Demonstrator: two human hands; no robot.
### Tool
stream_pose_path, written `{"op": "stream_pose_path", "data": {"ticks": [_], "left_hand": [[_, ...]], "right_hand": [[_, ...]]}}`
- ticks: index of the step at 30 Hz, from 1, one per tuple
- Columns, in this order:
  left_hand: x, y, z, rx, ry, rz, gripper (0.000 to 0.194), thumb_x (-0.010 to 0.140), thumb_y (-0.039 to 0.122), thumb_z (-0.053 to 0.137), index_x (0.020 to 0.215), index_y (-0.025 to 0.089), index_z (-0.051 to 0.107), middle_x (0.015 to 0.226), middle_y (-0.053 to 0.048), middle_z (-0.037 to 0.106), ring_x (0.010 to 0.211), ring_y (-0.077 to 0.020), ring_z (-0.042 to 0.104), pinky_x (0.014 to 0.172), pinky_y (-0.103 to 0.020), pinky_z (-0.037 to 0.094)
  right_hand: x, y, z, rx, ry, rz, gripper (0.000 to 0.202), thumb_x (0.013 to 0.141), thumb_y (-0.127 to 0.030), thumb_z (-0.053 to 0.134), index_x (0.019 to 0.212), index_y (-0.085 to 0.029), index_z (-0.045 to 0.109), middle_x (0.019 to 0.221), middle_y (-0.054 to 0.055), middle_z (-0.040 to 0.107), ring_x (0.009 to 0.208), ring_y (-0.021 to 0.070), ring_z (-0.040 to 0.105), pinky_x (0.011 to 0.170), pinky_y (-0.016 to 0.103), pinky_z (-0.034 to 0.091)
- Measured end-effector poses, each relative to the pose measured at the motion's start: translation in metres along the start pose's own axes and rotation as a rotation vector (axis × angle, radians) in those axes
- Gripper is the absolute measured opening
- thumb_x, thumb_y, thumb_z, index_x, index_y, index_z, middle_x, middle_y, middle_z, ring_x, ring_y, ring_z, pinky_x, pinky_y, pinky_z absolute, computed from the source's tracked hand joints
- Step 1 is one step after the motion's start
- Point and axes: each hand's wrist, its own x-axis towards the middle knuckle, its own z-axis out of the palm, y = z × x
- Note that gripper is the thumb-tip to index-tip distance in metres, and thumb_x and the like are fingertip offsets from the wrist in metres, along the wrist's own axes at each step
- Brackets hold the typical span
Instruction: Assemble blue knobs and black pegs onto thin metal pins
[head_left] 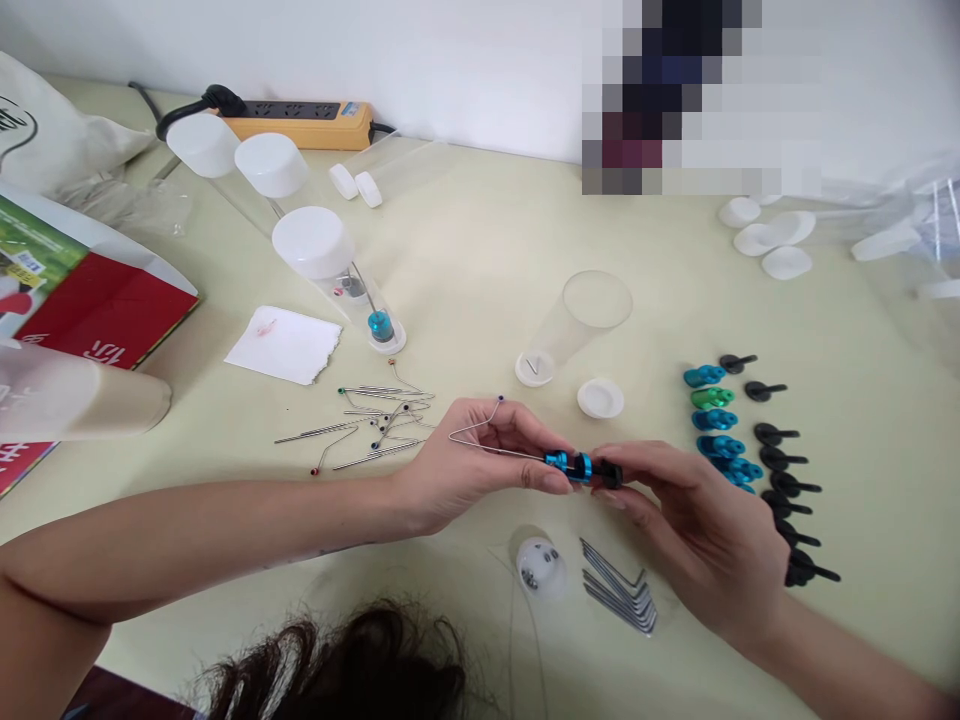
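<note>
My left hand [480, 465] pinches a small blue metal fitting [576, 466] between thumb and fingers. A bent thin wire with a dark bead tip [501, 399] runs from the fitting back over that hand. On the fitting's right end, my right hand [697, 520] grips a black disc-shaped piece [612, 475], partly hidden by the fingertips. Right of my hands stands a column of blue fittings [720, 446] with one green fitting [712, 398], beside a column of black stemmed discs [780, 459]. Several bent wires with coloured beads [382, 425] lie left of my left hand.
Below my hands are a white cap holding small metal parts [541, 567] and several hex keys [619, 590]. An open transparent tube [577, 325] stands ahead, near a white lid [600, 398]. Capped tubes [313, 242], a power strip [300, 125] and a cup [90, 390] are left.
</note>
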Motion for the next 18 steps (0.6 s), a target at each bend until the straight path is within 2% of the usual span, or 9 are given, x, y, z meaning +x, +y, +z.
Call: {"op": "stream_pose_path", "data": {"ticks": [4, 8, 10, 13, 18], "left_hand": [[0.0000, -0.0017, -0.0010, -0.011, -0.001, -0.002, 0.024, 0.057, 0.006, 0.081, 0.077, 0.013, 0.068, 0.082, -0.003, 0.074, 0.075, -0.0142, 0.069, 0.075, -0.029, 0.055], [0.0008, -0.0016, -0.0011, -0.017, -0.009, 0.010, 0.024, 0.058, 0.007, 0.081, 0.077, 0.013, 0.069, 0.080, -0.002, 0.074, 0.074, -0.0131, 0.069, 0.075, -0.027, 0.055], [0.0011, -0.0012, -0.0009, -0.026, -0.016, 0.014, 0.023, 0.058, 0.007, 0.081, 0.077, 0.013, 0.069, 0.079, -0.002, 0.074, 0.074, -0.0125, 0.069, 0.074, -0.025, 0.055], [0.0010, -0.0013, -0.0010, -0.042, -0.029, 0.021, 0.023, 0.059, 0.005, 0.080, 0.077, 0.013, 0.069, 0.080, -0.002, 0.074, 0.075, -0.0125, 0.069, 0.073, -0.024, 0.056], [0.0002, -0.0017, -0.0015, -0.043, -0.031, 0.022, 0.023, 0.058, 0.004, 0.079, 0.077, 0.013, 0.069, 0.080, -0.002, 0.074, 0.074, -0.0124, 0.070, 0.072, -0.023, 0.056]], "right_hand": [[0.0002, -0.0002, -0.0013, -0.039, -0.011, 0.021, 0.020, 0.087, -0.018, 0.060, 0.105, -0.027, 0.061, 0.087, 0.001, 0.071, 0.070, 0.0150, 0.069, 0.057, 0.024, 0.057], [-0.0028, 0.0029, -0.0006, 0.021, -0.001, 0.042, 0.036, 0.089, -0.019, 0.058, 0.123, -0.029, 0.052, 0.097, 0.003, 0.070, 0.080, 0.0166, 0.068, 0.069, 0.030, 0.059], [-0.0024, 0.0035, -0.0011, 0.043, 0.008, -0.005, 0.039, 0.089, -0.016, 0.057, 0.126, -0.029, 0.051, 0.100, 0.003, 0.069, 0.083, 0.0171, 0.068, 0.071, 0.031, 0.059], [0.0011, 0.0019, -0.0035, 0.004, -0.024, -0.103, 0.034, 0.089, -0.011, 0.052, 0.119, -0.027, 0.057, 0.098, 0.004, 0.068, 0.086, 0.0175, 0.067, 0.068, 0.029, 0.057], [0.0051, -0.0022, -0.0064, -0.051, -0.030, -0.146, 0.031, 0.094, -0.013, 0.044, 0.117, -0.024, 0.060, 0.095, 0.005, 0.069, 0.087, 0.0164, 0.066, 0.066, 0.025, 0.054]]}}
